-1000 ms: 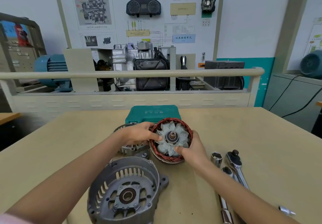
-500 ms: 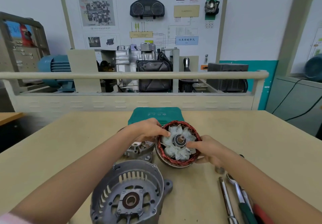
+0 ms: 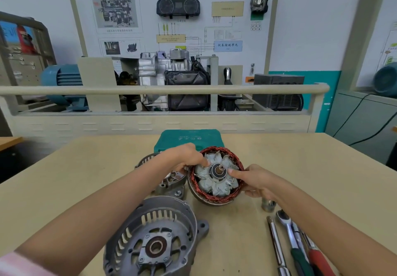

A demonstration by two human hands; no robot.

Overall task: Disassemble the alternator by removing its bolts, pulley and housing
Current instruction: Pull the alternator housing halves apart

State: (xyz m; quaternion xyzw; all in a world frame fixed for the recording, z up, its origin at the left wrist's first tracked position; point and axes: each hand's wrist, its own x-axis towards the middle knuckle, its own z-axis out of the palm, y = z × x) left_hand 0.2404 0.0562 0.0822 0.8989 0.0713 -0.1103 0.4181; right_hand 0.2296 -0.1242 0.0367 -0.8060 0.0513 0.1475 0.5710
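The stator ring with copper windings [image 3: 194, 186] stands tilted toward me at the table's middle, with the pale fan-bladed rotor [image 3: 217, 173] and its shaft inside it. My left hand [image 3: 182, 157] grips the ring's upper left edge, thumb on the fan blades. My right hand [image 3: 255, 180] holds the right edge, thumb near the shaft. A grey front housing half [image 3: 150, 239] lies open side up in front. Another housing part [image 3: 169, 182] sits behind my left hand, partly hidden.
A green tool case [image 3: 189, 139] lies behind the stator. A loose socket [image 3: 268, 205], a ratchet [image 3: 285, 222], an extension bar [image 3: 276, 243] and a red-handled tool [image 3: 318, 260] lie at the right front. A training bench with a rail [image 3: 163, 90] stands beyond the table.
The stator with rotor has shifted slightly right and tipped more toward me. My right thumb has moved from the lower fan blades up beside the shaft. The view has dipped and shifted.
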